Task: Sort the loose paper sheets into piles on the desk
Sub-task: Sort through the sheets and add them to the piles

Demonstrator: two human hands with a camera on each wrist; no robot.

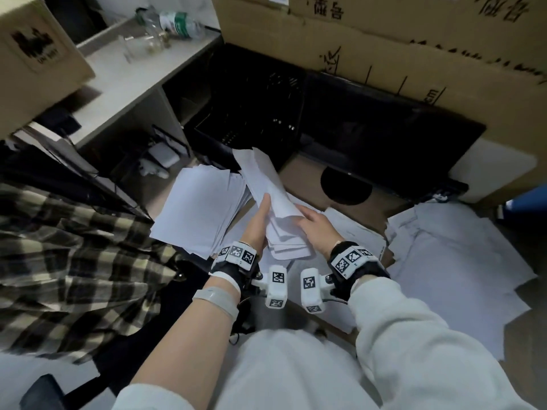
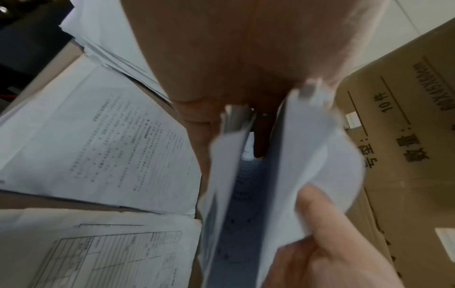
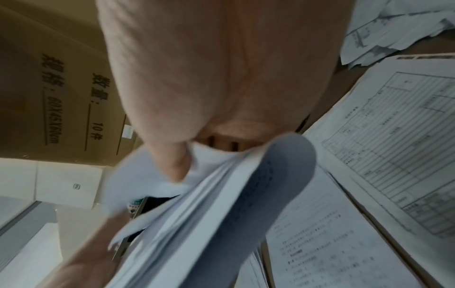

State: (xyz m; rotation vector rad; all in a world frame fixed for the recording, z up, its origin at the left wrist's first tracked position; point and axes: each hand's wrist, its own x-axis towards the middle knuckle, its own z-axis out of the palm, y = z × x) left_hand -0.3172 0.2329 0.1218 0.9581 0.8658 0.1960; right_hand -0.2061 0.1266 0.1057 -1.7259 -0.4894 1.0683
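We see flattened brown cardboard (image 1: 305,179) carrying 2 lots of paper: a squared white pile (image 1: 201,208) on the left and loose printed sheets (image 1: 450,255) (overlapping, some crumpled) on the right.

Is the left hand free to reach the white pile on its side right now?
Probably not yet: the left hand and right hand both grip the bundle of sheets. The pile itself lies uncovered beside it.

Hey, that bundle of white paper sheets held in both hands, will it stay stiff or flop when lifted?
The bundle of white paper sheets probably flops: it already bends between the left hand and right hand. Its edges are fanned and uneven, so single sheets may slip out. It looks light.
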